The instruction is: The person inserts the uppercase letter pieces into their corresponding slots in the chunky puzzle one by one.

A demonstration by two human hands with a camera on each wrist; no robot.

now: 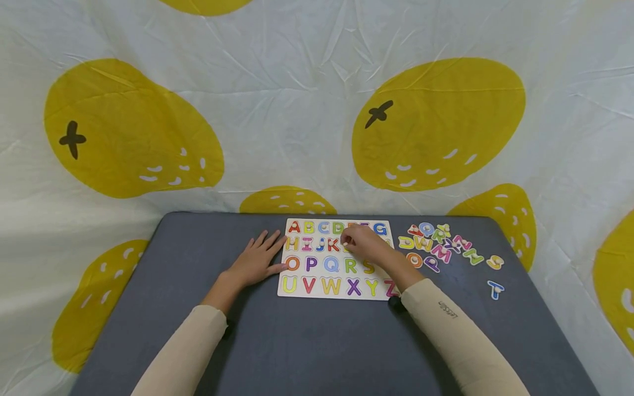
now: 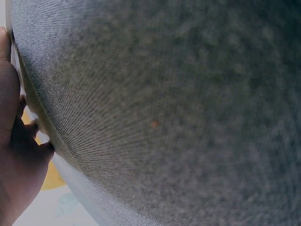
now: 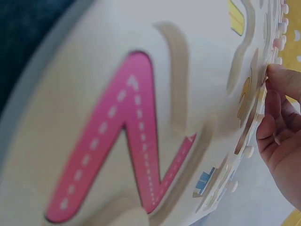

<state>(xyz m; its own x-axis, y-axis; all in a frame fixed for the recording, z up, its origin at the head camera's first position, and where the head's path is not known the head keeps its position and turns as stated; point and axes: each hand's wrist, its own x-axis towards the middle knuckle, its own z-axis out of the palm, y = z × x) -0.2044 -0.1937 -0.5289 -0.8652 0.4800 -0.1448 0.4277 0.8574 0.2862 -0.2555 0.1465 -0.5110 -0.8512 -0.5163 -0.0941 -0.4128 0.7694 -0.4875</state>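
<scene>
A white alphabet puzzle board [image 1: 324, 274] lies on the table, with rows of coloured letters; several in the upper rows carry small knobs. My left hand [image 1: 255, 261] rests with fingers spread at the board's left side, its thumb at the edge near the O. Over the second row, just right of the K, my right hand [image 1: 366, 245] has its thumb and fingers pinched together at a small yellow letter piece [image 1: 345, 248], mostly hidden by the fingertips. In the right wrist view, the right fingertips [image 3: 273, 70] are right at the board's surface, beyond a pink Z [image 3: 143, 127].
Right of the board lies a loose cluster of letter pieces, including a pink M [image 1: 441, 253], an orange O [image 1: 414, 260] and a purple P [image 1: 431, 264]. A blue T [image 1: 495, 290] lies apart. A fruit-patterned curtain [image 1: 287, 110] hangs behind the grey table [image 1: 317, 346].
</scene>
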